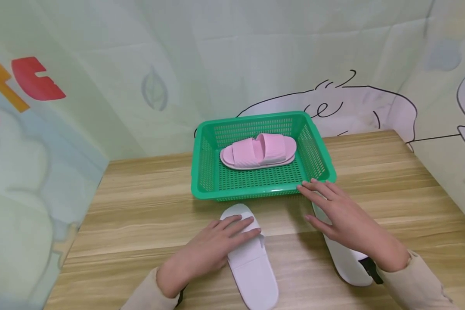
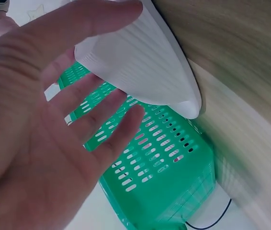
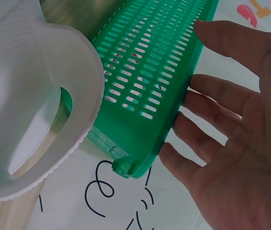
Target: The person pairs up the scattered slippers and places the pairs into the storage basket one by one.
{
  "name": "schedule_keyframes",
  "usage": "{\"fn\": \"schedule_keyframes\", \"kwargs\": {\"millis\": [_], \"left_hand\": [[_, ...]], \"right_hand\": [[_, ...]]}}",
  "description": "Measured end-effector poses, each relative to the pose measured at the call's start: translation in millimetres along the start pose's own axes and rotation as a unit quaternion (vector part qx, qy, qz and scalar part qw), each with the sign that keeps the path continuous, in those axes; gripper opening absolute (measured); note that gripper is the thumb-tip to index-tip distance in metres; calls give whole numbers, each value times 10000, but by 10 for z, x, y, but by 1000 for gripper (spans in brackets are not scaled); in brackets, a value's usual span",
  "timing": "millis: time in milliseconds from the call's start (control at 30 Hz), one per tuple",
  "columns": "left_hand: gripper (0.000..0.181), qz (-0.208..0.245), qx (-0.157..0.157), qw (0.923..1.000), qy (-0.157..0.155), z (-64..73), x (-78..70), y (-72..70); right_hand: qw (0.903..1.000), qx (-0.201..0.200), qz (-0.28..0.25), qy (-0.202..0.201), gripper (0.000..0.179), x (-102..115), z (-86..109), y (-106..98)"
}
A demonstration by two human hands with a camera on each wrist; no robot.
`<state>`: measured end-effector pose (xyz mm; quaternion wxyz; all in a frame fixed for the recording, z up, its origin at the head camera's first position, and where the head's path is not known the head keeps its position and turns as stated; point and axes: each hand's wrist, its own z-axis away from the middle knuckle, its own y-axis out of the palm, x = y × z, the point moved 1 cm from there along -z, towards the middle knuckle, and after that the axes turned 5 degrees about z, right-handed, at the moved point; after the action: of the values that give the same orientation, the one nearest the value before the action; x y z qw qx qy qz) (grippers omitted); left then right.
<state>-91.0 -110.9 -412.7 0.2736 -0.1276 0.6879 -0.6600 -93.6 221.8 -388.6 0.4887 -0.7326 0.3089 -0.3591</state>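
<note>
My left hand (image 1: 211, 247) lies over the upper part of a white slipper (image 1: 255, 282) on the table, fingers extended. In the left wrist view, thumb and fingers spread around that slipper's ribbed strap (image 2: 140, 67) without closing on it. My right hand (image 1: 348, 217) is stretched above a second white slipper (image 1: 346, 262), which it partly hides. Its fingertips are at the front right rim of a green plastic basket (image 1: 252, 193); whether they touch, I cannot tell. A pair of pink slippers (image 1: 243, 153) lies side by side inside the basket.
The wood-grain table (image 1: 139, 215) ends at a printed cloth backdrop (image 1: 170, 51) behind the basket. The backdrop also hangs along the table's left and right sides. Dark straps show at both wrists.
</note>
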Motion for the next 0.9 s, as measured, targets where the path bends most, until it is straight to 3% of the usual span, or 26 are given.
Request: {"fn": "schedule_keyframes", "kwargs": {"millis": [367,567,733,900], "left_hand": [[93,-68,-68,9994,-321,21,-34,-40],[94,-88,-349,9975,-607,46,-29,-27],[98,-262,-524,9963,-635,86,-21,0],[97,-21,-648,9935,-936,132,-5,18]], "right_hand": [[10000,65,-48,55,66,4,-3,-2],[9999,57,-73,48,66,7,-3,-2],[9998,100,-120,111,66,9,-4,-3],[9998,107,-128,131,66,6,-8,-3]]}}
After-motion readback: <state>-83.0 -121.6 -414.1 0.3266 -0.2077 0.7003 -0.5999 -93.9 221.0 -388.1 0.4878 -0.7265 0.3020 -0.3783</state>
